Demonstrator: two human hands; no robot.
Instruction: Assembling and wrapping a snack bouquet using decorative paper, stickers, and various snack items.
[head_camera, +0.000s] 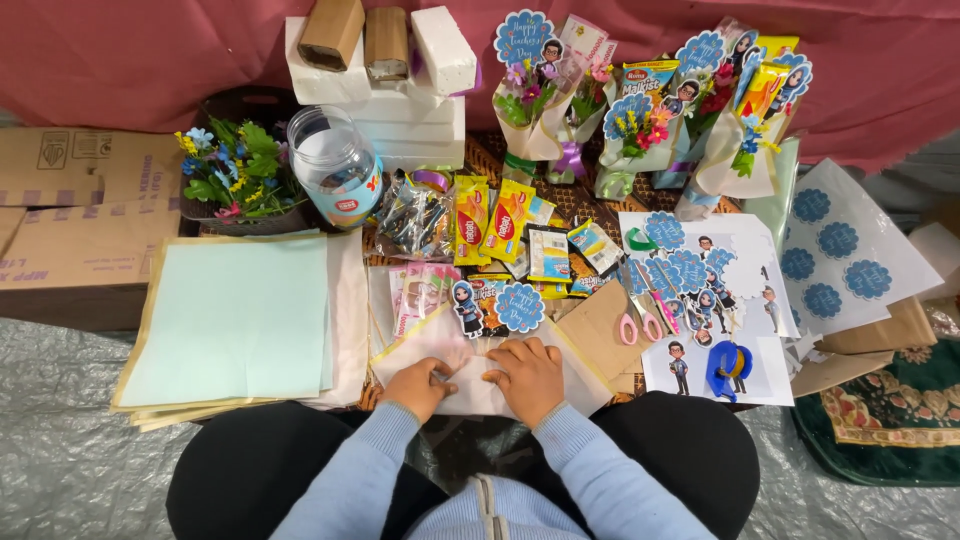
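Pale wrapping sheet lies flat on the floor mat just in front of the person's knees, yellow-edged, partly folded. Both hands press on its near middle: left hand w/ fingers curled, pinching a fold of the sheet; right hand flat, fingers spread, holding it down. Hands nearly touch.

Rel. to the sheet: round blue topper and small cartoon cut-out at its far edge; snack packets beyond that. Pink scissors just right, blue tape dispenser further right on printed cut-out pages. Stack of light green paper to the left. Plastic jar and fake flowers far left. Finished bouquets at far right, leaning on red cloth.
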